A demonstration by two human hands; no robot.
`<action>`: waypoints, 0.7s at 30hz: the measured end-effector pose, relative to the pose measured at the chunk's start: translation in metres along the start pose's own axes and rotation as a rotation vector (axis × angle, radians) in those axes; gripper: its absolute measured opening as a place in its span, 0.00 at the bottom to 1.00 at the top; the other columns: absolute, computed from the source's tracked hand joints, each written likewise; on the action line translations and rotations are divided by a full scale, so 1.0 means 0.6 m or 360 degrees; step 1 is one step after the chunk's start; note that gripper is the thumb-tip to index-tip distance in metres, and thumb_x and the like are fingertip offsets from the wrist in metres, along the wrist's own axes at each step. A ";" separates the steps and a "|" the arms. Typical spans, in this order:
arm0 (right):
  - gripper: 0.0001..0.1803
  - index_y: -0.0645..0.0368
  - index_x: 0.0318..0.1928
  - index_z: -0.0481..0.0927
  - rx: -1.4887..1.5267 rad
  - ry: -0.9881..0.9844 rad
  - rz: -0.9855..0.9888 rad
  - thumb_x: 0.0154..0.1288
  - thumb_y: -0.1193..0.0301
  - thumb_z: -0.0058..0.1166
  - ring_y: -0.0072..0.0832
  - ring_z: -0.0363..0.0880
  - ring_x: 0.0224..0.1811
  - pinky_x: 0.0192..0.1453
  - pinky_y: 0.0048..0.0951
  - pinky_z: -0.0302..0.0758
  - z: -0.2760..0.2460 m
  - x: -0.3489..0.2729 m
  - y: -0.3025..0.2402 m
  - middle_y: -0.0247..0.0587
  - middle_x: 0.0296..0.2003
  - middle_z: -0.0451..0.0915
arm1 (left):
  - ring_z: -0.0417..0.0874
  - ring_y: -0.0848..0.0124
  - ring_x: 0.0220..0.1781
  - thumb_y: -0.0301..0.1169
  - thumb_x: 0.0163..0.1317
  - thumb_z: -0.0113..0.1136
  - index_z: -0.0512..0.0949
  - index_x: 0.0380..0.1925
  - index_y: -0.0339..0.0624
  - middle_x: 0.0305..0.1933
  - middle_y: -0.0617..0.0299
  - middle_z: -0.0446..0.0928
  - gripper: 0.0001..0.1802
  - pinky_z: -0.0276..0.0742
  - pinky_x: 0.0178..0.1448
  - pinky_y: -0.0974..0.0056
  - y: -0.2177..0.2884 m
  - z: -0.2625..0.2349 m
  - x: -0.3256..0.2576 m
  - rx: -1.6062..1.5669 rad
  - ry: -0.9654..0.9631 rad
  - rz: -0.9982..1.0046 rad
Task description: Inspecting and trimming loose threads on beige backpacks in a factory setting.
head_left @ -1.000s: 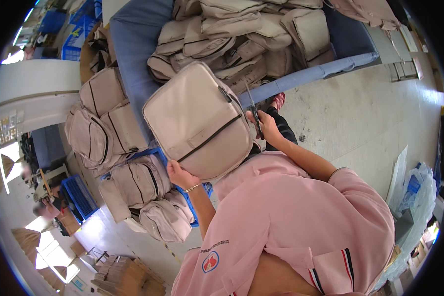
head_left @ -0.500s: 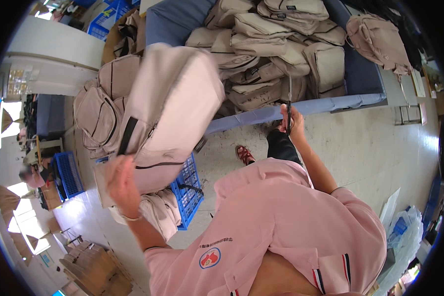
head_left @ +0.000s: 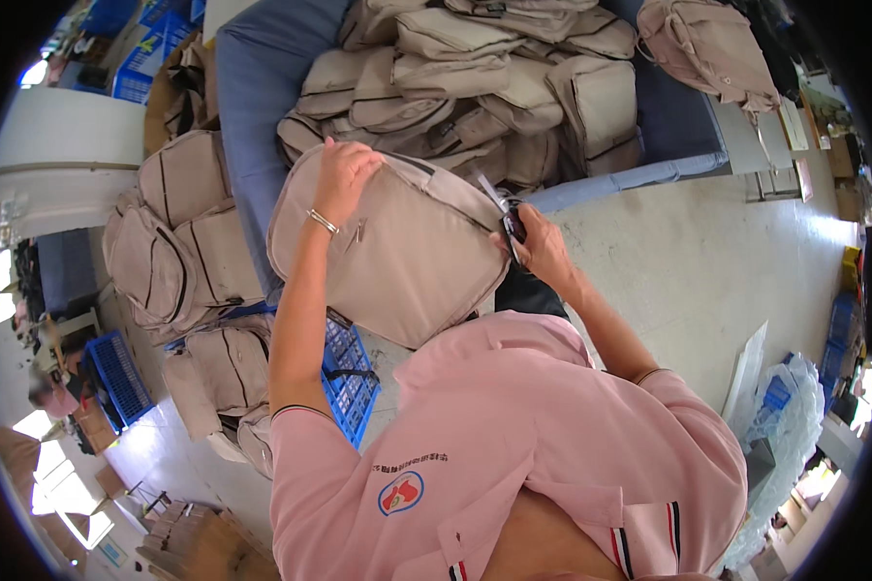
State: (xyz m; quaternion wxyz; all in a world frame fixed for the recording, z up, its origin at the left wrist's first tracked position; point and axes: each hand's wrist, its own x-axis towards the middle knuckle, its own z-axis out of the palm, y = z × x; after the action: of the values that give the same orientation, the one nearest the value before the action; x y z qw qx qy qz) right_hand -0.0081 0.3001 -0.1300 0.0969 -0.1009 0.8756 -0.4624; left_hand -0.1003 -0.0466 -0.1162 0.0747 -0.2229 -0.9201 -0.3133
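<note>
I hold a beige backpack (head_left: 407, 257) up in front of my chest, its flat side toward me. My left hand (head_left: 344, 174) grips its top edge, a thin bracelet on the wrist. My right hand (head_left: 538, 247) is at the bag's right edge, closed on a small dark tool (head_left: 512, 228), probably thread snips, beside a pale strip that sticks up there.
A heap of beige backpacks (head_left: 484, 77) lies on a blue-covered table (head_left: 252, 107) ahead. More backpacks (head_left: 174, 242) are stacked at my left over blue plastic crates (head_left: 349, 373). Bare concrete floor (head_left: 688, 281) spreads to the right, with plastic bags (head_left: 785, 426) at its edge.
The backpack swung from my far left back to the middle in front of me. My left hand moved from its lower edge to its top, and my right hand came down to its right edge.
</note>
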 end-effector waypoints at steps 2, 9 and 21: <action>0.31 0.63 0.39 0.71 -0.0410 -0.0082 -0.0104 0.58 0.46 0.64 0.53 0.77 0.39 0.40 0.46 0.75 -0.010 0.002 0.000 0.51 0.36 0.75 | 0.78 0.66 0.48 0.30 0.64 0.59 0.84 0.33 0.45 0.36 0.68 0.80 0.05 0.52 0.74 0.44 -0.015 0.016 0.020 -0.0032 -0.0038 -0.0097; 0.32 0.64 0.39 0.70 -0.0712 -0.0260 -0.0109 0.58 0.44 0.63 0.55 0.77 0.40 0.39 0.48 0.74 -0.044 0.030 -0.043 0.51 0.38 0.74 | 0.80 0.65 0.46 0.31 0.65 0.59 0.84 0.34 0.45 0.37 0.68 0.80 0.06 0.53 0.73 0.43 -0.026 0.041 0.022 -0.0124 -0.0016 -0.0166; 0.33 0.66 0.39 0.72 -0.0933 -0.0239 -0.0189 0.57 0.44 0.63 0.52 0.79 0.42 0.42 0.49 0.76 0.002 0.064 -0.072 0.52 0.38 0.75 | 0.79 0.67 0.46 0.31 0.64 0.61 0.85 0.32 0.48 0.36 0.68 0.80 0.05 0.52 0.73 0.44 -0.012 0.040 0.019 -0.0169 0.0045 -0.0202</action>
State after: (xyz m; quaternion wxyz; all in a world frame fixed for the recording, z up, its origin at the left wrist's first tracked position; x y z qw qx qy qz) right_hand -0.0410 0.2651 -0.0976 0.1009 -0.2096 0.9546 -0.1860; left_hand -0.1139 -0.0328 -0.1358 0.0557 -0.1635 -0.9133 -0.3689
